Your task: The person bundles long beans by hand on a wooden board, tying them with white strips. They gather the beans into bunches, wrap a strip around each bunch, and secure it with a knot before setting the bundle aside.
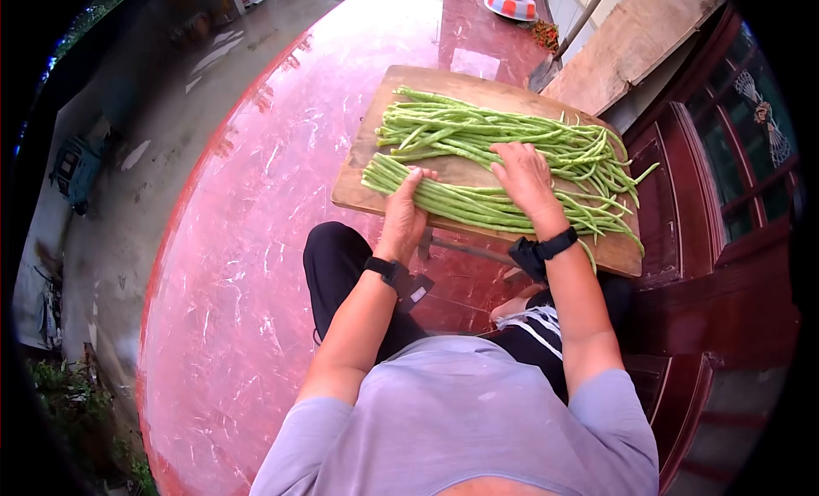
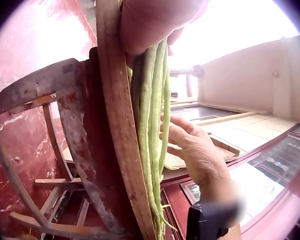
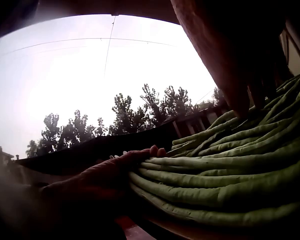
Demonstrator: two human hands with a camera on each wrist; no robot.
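Observation:
Two bundles of long green beans lie on a wooden board. My left hand (image 1: 404, 219) grips the near bundle of long beans (image 1: 465, 203) close to its even left ends, thumb on top. The far bundle of long beans (image 1: 469, 125) spreads out loosely toward the right. Over the gap between the bundles is my right hand (image 1: 527, 182), its fingertips down at the far beans. In the left wrist view the right hand (image 2: 197, 150) shows loosely bent, spread fingers, partly behind the near beans. The right wrist view has its fingers dark against the beans (image 3: 230, 170).
The wooden board (image 1: 363, 185) rests on a wooden stool or chair frame (image 2: 70, 115) before my knees. A dark red door (image 1: 682, 189) stands close on the right, with a plywood sheet (image 1: 636, 48) leaning behind. A covered dish (image 1: 510, 5) sits far back on the red floor (image 1: 247, 266).

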